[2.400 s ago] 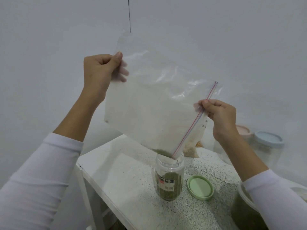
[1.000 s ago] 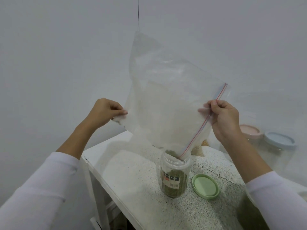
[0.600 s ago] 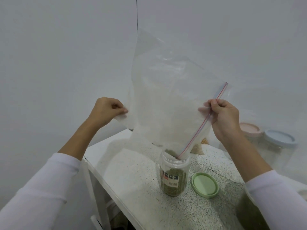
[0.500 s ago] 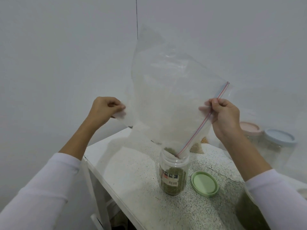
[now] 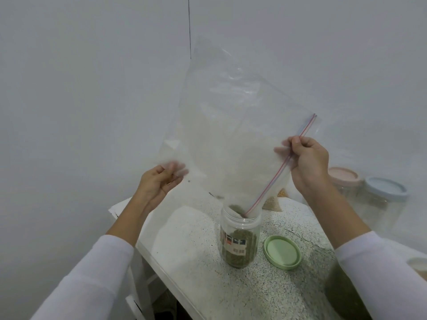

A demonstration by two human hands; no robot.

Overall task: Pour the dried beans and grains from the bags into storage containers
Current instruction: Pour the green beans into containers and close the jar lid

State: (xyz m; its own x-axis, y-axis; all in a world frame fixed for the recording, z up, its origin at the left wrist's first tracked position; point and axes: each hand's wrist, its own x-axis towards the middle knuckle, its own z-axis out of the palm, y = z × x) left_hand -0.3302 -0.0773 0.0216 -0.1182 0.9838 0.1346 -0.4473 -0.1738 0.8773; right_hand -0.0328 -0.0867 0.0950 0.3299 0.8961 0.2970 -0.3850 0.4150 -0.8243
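**Bag tipped into the jar, right hand pinching the zip edge**

My right hand [image 5: 308, 163] pinches the red-and-blue zip strip of the clear plastic bag [image 5: 233, 135], thumb on the near face and fingers curled behind it, about midway along the strip. My left hand [image 5: 159, 182] is blurred beside the bag's lower left edge, fingers loosely spread and holding nothing; I cannot tell whether the fingertips touch the plastic.

The bag stands on end, raised above the table, with one corner of its mouth pushed down into the open neck of the clear jar [image 5: 240, 239]. A small clump of green beans [image 5: 235, 207] sits in that lowest corner at the jar's rim; the rest of the bag looks nearly empty. The jar stands upright on the speckled white table [image 5: 189, 245], more than half full of the same green beans, with a label on its side.

Just right of the jar lies its green lid [image 5: 283, 251], flat on the table. Behind the bag sit small bags of pale grains [image 5: 272, 203]. Farther right stand two closed clear containers, one with a pink lid [image 5: 344, 179] and one with a blue lid [image 5: 385, 188].
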